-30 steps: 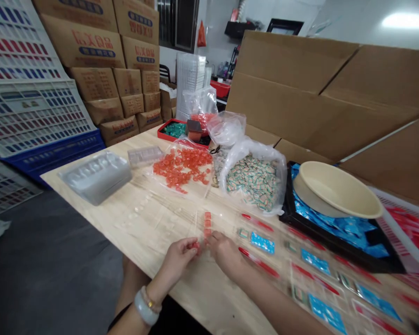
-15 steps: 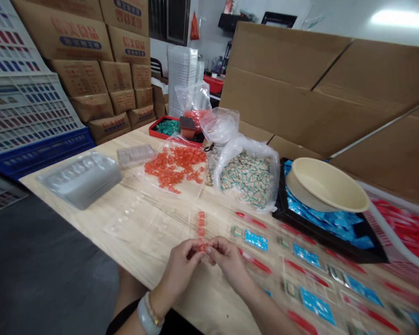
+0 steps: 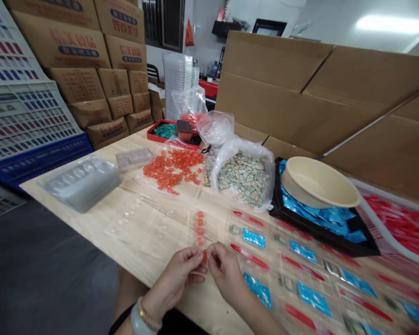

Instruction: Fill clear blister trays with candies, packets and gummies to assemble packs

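Observation:
My left hand (image 3: 181,272) pinches a small translucent orange-red piece (image 3: 205,257) between thumb and fingers. On its other side, the closed fingertips of my right hand (image 3: 225,270) hold the same piece. Just beyond my fingers, a short row of similar orange-red squares (image 3: 199,228) lies in a clear plastic tray, whose outline is faint. Farther back, a heap of loose orange-red pieces (image 3: 171,167) is spread on a clear bag. To the right of my right hand are clear trays with a red stick-like item (image 3: 249,257) and a blue packet (image 3: 257,289).
A stack of clear trays (image 3: 80,184) stands at the table's left. An open bag of small green-and-beige pieces (image 3: 244,179) sits behind the trays. At right, a cream basin (image 3: 321,184) rests over a black tray (image 3: 279,211) of blue packets, beside a pink basket (image 3: 370,188) of red items.
Both hands have drawn slightly nearer to me, away from the row's near end. The held piece now shows on edge between my fingers. The camera view has shifted a little.

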`<state>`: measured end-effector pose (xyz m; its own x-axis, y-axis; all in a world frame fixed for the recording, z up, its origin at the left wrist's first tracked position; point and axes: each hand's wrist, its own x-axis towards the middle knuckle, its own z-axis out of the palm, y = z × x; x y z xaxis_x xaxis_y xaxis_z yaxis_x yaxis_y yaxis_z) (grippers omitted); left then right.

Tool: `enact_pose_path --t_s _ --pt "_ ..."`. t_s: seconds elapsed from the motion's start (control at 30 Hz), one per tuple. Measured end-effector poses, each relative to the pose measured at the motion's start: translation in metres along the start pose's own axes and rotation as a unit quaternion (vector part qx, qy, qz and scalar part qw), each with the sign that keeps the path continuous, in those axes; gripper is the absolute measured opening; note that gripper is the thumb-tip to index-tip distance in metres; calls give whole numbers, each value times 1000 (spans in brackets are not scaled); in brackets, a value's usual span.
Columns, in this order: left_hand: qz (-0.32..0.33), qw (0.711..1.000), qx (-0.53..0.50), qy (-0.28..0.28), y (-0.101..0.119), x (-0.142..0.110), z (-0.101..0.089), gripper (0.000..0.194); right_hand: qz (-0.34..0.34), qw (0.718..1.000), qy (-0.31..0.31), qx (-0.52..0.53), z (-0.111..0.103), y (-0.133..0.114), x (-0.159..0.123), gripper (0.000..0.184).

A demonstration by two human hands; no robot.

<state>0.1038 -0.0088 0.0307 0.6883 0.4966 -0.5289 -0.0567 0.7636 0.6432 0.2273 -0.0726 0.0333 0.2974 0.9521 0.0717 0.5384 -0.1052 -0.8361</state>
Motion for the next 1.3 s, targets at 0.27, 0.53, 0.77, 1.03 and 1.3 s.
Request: enact_pose_path --t_s 0.27,0.53,0.77,1.03,1.3 --pt "-90 980 -138 -112 -7 -2 -9 21 -9 997 -70 41 -2 -8 1 13" --pt "49 996 10 -72 0 -10 -1 30 96 989 -45 102 0 -7 -3 11" --pt "149 986 75 -11 -6 1 5 30 139 931 -81 327 0 0 -2 14" --pt "149 986 71 27 -18 5 9 31 174 944 -60 275 1 0 -3 18" --pt "120 991 27 47 -11 -2 9 33 169 978 -62 109 -5 -6 -1 8"
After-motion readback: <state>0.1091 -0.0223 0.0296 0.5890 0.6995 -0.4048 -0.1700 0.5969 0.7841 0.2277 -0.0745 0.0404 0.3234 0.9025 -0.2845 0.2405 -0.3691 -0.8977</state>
